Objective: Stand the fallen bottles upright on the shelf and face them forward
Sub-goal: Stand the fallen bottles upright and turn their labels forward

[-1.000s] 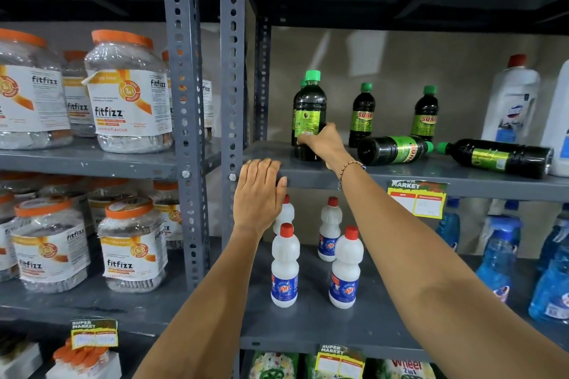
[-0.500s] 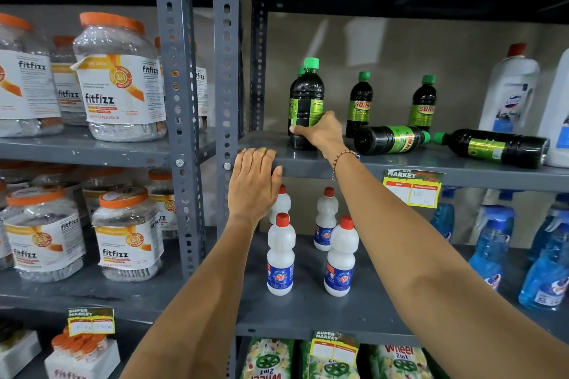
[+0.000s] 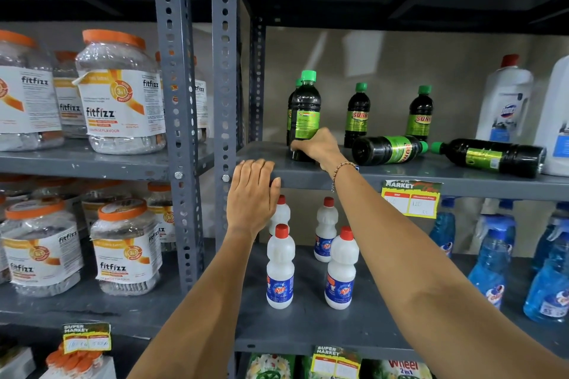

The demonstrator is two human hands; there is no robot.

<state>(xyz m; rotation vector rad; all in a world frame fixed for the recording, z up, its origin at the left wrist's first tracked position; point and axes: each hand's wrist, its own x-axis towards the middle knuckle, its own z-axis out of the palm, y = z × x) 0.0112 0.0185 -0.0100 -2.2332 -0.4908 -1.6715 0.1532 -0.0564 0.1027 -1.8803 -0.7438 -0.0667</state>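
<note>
Dark bottles with green caps and green labels stand on the grey shelf (image 3: 400, 177). My right hand (image 3: 317, 148) grips the base of the upright front-left bottle (image 3: 304, 111), whose label shows its back side; another bottle stands half hidden behind it. Two upright bottles (image 3: 357, 114) (image 3: 420, 114) show their "Sunny" labels at the back. Two fallen bottles lie on their sides: one (image 3: 388, 149) right of my hand with its cap pointing right, another (image 3: 489, 157) farther right with its cap pointing left. My left hand (image 3: 252, 194) rests flat on the shelf's front edge, holding nothing.
Large white jugs (image 3: 505, 101) stand at the shelf's right end. Steel uprights (image 3: 224, 71) bound the bay on the left, with fitfizz jars (image 3: 120, 95) beyond. Below are white red-capped bottles (image 3: 280, 268), blue spray bottles (image 3: 492, 261) and a yellow price tag (image 3: 411, 198).
My right hand has stayed on the front-left bottle and turned it slightly; the label's back side faces me. My left hand has not moved on the shelf edge.
</note>
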